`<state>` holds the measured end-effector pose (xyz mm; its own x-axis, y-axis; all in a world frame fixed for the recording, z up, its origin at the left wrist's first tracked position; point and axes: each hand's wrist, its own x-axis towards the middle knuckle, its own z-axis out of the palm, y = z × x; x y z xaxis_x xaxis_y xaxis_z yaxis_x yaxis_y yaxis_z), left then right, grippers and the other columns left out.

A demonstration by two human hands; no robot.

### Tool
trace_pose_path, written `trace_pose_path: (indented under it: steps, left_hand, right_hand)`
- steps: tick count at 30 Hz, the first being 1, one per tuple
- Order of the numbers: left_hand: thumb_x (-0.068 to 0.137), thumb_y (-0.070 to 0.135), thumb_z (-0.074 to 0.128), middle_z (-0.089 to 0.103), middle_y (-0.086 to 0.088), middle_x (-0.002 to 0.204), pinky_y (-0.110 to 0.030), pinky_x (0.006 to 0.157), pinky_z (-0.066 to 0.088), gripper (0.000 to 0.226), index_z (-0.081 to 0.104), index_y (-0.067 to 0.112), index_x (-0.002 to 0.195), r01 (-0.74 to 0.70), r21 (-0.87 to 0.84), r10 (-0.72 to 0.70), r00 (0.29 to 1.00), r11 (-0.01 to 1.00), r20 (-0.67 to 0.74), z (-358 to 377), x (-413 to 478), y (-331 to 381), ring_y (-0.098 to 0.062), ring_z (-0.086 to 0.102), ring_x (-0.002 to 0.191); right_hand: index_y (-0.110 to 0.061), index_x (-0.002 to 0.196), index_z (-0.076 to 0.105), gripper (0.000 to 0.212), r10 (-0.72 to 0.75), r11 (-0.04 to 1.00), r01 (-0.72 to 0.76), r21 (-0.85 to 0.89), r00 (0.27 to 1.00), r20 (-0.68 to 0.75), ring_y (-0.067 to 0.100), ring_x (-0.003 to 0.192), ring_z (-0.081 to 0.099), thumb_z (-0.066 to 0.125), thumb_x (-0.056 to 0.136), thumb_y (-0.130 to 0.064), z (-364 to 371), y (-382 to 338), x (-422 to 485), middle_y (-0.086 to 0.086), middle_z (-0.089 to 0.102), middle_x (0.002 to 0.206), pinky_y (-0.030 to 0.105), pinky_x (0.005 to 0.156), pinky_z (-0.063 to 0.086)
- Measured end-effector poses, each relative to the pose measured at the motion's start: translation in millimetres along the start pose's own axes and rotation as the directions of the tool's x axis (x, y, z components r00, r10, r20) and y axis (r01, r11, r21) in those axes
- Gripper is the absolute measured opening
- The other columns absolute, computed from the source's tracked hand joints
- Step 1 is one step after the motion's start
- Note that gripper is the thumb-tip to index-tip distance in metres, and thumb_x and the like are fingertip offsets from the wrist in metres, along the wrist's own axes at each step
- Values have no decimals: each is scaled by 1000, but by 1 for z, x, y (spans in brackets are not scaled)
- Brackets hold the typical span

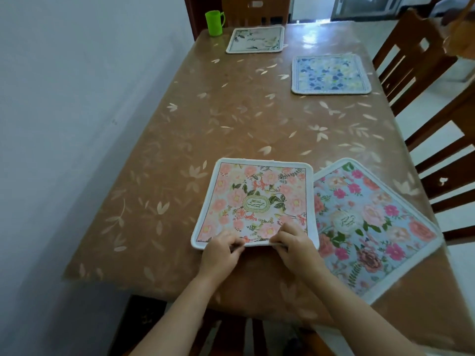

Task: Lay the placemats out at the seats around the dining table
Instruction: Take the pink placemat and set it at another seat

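pink placemat [254, 201] near edge, pinched btwn left hand [221, 253], right hand [295, 246]

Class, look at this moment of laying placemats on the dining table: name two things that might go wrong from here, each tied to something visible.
1. The blue floral placemat lies skewed, one corner at the table's right edge; a nudge might slide it off.
2. The left hand and right hand pinch the pink placemat's near edge; it touches or overlaps the blue one, so shifting it could drag that along.
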<state>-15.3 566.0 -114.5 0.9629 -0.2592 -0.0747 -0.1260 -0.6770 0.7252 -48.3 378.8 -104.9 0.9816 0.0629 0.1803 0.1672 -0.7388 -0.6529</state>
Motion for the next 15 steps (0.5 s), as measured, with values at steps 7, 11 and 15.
trace_pose_path:
  steps: [7,11,15]
  left_hand:
    - [76,9,70,66,-5,83,-39,71,54,6,69,10,81,-58,23,57,998,998,33,-44,-13,-51,-18,61,77]
    - [77,9,69,64,-2,84,-33,73,53,6,68,12,82,-48,26,46,997,999,57,-68,-17,-77,-18,60,79]
    - [75,3,69,62,0,80,-22,73,50,9,67,11,78,-52,1,51,996,999,67,-91,-17,-103,-16,58,81]
  right_hand:
    - [-3,75,66,6,42,999,-42,-11,999,13,27,73,59,69,72,1,48,-46,0,12,61,81,34,63,51]
    - [-4,79,65,2,67,997,-66,-29,996,50,28,81,58,66,76,-3,71,-68,4,13,61,86,38,67,51]
    - [-2,74,64,5,99,995,-99,-13,995,24,30,79,58,68,73,0,78,-81,-4,14,61,81,37,65,49]
